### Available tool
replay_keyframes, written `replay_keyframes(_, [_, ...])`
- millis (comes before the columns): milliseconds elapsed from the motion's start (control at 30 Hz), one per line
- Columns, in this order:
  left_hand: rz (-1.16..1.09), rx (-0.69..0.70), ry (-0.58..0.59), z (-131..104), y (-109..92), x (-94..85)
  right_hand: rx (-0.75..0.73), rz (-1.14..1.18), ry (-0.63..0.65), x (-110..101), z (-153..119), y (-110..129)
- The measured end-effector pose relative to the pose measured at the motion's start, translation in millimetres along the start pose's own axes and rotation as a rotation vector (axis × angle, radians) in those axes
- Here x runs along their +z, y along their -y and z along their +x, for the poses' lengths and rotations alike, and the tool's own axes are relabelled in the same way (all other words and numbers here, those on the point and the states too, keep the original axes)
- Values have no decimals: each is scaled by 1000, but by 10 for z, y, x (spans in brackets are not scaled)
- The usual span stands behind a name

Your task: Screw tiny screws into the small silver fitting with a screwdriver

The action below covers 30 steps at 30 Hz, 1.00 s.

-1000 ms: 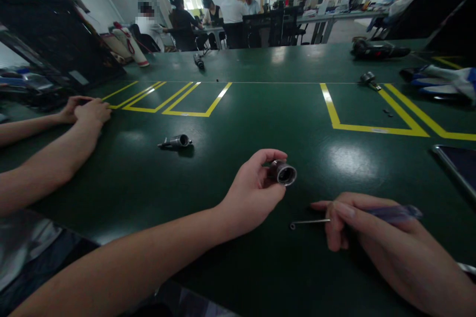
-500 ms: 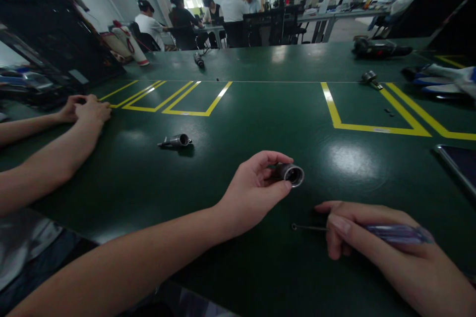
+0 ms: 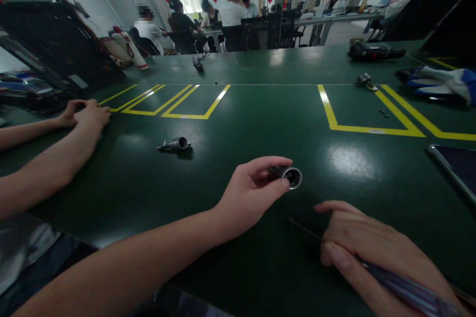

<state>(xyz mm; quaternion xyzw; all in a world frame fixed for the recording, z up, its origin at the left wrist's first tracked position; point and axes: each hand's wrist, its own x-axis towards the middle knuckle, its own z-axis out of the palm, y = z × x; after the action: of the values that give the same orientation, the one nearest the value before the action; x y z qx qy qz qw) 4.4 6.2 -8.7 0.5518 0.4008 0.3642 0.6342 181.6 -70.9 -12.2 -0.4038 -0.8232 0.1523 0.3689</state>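
My left hand [image 3: 253, 193] pinches a short hollow metal cylinder [image 3: 292, 178] between thumb and fingers, its round opening turned toward me. Dark parts show inside it. Lower right, my right hand [image 3: 366, 242] is closed around a screwdriver [image 3: 405, 282] with a translucent purplish handle. Its thin shaft points left, toward the table below the cylinder; a small dark bit sits at the tip, too small to name. The right index finger sticks out above the shaft. Another metal housing [image 3: 175, 144] with a thin prong lies on the green table, left of my left hand.
A co-worker's hands [image 3: 89, 114] rest at the left edge. Yellow tape outlines [image 3: 330, 109] mark the table [image 3: 260, 124]. Right lie a metal part [image 3: 366, 81], small dark bits, gloves [image 3: 439, 84], a phone-like slab [image 3: 455, 166] and a black power tool [image 3: 375, 51]. People sit behind.
The screwdriver has tilted: its handle swung down and toward me, and my right hand rolled over it. My left hand holds the cylinder in nearly the same place.
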Motion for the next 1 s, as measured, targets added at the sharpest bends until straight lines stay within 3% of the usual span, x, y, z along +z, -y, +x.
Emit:
replay_keyframes(100, [-5,13,6,0,3,-4,-121,-18,-67,-54,7,12])
replay_keyframes(233, [-3,16,35,-10,7,6,-149,-116,-187,-76,29,34])
replay_keyframes(667, [95,69,76,-61,28,84,-123,-167,-140,7,74,27])
replay_keyframes(1000, [165,181,5,-45,82,99,-157,-177,-159,11,69,39])
